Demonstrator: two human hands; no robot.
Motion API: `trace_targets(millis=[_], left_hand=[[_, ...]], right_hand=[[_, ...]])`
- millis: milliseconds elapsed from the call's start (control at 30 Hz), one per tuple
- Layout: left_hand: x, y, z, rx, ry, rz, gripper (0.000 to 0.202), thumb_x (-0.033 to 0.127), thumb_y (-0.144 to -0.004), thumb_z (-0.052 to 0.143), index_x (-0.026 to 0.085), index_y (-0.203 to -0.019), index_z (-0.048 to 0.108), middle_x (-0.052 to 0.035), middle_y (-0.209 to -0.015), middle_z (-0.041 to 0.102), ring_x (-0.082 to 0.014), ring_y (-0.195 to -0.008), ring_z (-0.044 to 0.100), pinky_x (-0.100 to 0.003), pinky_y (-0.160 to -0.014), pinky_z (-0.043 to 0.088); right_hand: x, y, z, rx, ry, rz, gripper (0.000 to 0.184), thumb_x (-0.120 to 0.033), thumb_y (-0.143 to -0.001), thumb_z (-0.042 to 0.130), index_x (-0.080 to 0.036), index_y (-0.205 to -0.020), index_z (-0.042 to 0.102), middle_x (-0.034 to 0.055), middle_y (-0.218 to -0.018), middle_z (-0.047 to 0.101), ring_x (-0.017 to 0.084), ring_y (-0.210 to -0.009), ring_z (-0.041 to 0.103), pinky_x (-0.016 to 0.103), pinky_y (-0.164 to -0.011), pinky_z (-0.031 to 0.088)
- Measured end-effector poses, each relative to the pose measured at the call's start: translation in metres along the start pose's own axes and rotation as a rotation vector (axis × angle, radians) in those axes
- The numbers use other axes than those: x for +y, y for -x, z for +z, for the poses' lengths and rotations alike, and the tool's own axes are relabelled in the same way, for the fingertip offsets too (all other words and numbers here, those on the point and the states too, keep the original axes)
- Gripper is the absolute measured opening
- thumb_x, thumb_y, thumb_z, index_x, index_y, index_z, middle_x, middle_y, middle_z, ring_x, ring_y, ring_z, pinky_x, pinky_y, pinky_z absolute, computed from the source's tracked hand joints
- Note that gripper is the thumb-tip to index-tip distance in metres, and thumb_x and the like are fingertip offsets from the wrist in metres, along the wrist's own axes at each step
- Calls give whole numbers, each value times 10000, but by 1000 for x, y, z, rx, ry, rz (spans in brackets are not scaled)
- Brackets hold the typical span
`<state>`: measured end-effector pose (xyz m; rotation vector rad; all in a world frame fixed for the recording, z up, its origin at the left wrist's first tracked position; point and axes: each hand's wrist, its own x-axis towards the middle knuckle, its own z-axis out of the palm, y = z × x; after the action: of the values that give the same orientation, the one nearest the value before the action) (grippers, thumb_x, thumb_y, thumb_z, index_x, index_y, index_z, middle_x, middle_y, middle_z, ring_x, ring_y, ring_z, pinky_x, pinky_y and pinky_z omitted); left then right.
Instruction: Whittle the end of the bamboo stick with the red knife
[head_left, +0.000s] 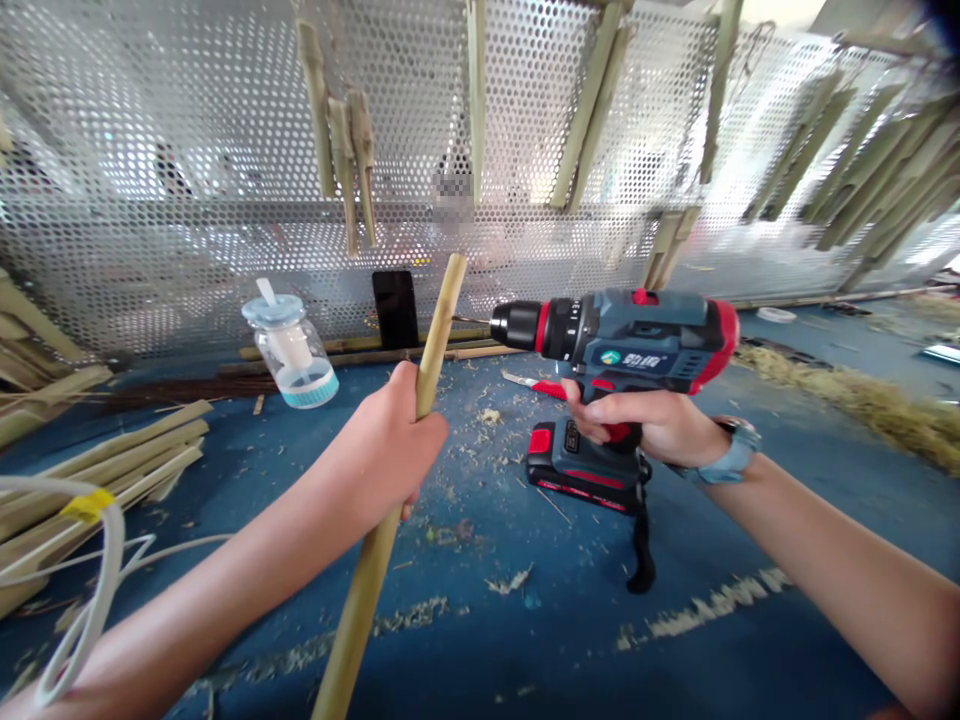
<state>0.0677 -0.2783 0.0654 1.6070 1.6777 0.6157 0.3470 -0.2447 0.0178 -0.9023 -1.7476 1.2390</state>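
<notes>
Materials: a pale, smooth bamboo stick (pixel 382 530) and a cordless drill (pixel 615 340) with a blue-grey plastic body, red trim and a black ribbed chuck were seen, a ridged black-and-red battery pack (pixel 577 465) being fitted beneath the drill's handle.

Surface: a blue worktop (pixel 480 640), scuffed and strewn with pale wood shavings (pixel 487 415), was spread beneath the drill. A red-handled knife (pixel 529 385) was laid just behind the drill, and a shaggy strip of straw-like fibres (pixel 847 395) was seen to its right.

Room: left of the drill, a lidded plastic jar (pixel 291 352) and an upright black phone (pixel 395 308) were placed, with flat bamboo strips (pixel 97 480) and a white cable (pixel 112 560) farther out. Behind the drill, a perforated metal sheet (pixel 187 270) was fixed, and bamboo pieces (pixel 862 170) were hung along it.

Left grip: closed; the bamboo stick was wrapped by the left hand (pixel 382 450), held upright and slightly tilted, left of the drill.

Right grip: closed; the drill's handle was gripped by the right hand (pixel 637 425), the drill being held level above the worktop, its chuck pointed toward the bamboo stick.
</notes>
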Motion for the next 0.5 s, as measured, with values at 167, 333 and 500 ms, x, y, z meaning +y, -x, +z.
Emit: trace_targets(millis=[167,333,500], left_hand=[[0,2,-1,9,12,7,216,195,-956,496,303,-938,310,100,-605,495,-155,-324,479,-297,-273,438],[-1,0,-1,3,22,6,219,181,-955,492,300,-933,310,107,-569,479,-155,-319,466,-294,-277,433],[-4,-2,0,6,29,13,208,191,-962,488,302,-932,315,112,-548,491,-158,-323,462,-295,-280,434]], right_hand=[[-3,-3,9,-26,-244,74,157,-242,-728,649,-200,-879,642,-42,-577,525,121,-491,434,311,-521,343],[-2,-4,13,5,-264,87,188,-246,-697,668,-188,-874,641,-47,-586,522,107,-480,436,300,-508,336],[2,-5,18,-7,-320,99,198,-249,-692,660,-193,-881,636,-60,-567,504,101,-475,412,297,-511,323]])
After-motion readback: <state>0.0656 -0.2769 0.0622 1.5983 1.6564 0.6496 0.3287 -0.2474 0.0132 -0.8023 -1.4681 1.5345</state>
